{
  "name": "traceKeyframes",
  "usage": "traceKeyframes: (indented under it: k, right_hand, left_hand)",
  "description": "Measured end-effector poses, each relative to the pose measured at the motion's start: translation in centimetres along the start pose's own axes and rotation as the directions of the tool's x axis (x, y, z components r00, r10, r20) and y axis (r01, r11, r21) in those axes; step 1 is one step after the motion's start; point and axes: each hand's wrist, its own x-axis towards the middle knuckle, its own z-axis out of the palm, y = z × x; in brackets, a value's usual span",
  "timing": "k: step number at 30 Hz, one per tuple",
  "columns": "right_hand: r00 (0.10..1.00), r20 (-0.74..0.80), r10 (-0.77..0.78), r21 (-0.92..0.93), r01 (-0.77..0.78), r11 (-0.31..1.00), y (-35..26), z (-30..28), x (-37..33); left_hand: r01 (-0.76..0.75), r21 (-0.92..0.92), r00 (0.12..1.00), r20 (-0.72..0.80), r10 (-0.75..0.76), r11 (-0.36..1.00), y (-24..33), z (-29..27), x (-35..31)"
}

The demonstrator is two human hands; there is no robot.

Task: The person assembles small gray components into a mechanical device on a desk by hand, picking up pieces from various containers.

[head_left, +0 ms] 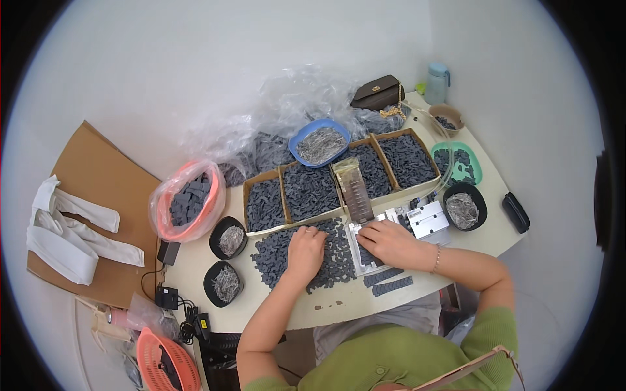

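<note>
Left hand (305, 251) palm-down, fingers curled into dark pieces (277, 251), right hand (390, 242) flat, fingers pressed together on metal jig (365, 251)

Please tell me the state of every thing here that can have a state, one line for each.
Left hand: palm down on the loose pile of dark parts.
Right hand: fingers pressing on the metal jig.
Cardboard boxes: open, filled with dark parts.
Blue bowl: full of metal pins.
Brown purse: closed.
Water bottle: upright, lid on.
</note>
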Motion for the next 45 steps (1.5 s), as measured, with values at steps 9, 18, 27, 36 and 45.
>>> traceKeyframes:
  k: [9, 18, 27, 36, 45]
  right_hand:
    - [0.999, 0.038, 0.028, 0.031, -0.029, 0.999, 0.5, 4.0, 6.1]
    - [0.985, 0.071, 0.158, 0.162, -0.168, 0.972, 2.5, 0.9, 1.9]
    - [0.991, -0.128, -0.027, 0.077, 0.037, 0.996, 1.7, 0.3, -0.9]
    - [0.705, -0.375, 0.602, 0.213, -0.567, 0.796, 11.1, -8.0, -7.2]
    - [0.562, 0.019, 0.827, -0.402, -0.753, 0.521, 22.3, -4.0, -13.8]
  left_hand:
    - [0.251, -0.307, 0.968, 0.097, -0.232, 0.918, -0.4, -1.6, 0.3]
    - [0.139, -0.309, 0.976, 0.206, -0.077, 0.941, 0.6, -2.0, -1.0]
    - [-0.058, -0.294, 0.998, 0.013, 0.065, 0.954, 5.4, 1.7, 1.4]
    - [-0.236, -0.038, 0.972, -0.014, 0.236, 0.971, 5.6, 2.9, 0.6]
    - [-0.294, 0.006, 0.955, 0.042, 0.293, 0.956, 5.7, 2.5, 0.4]
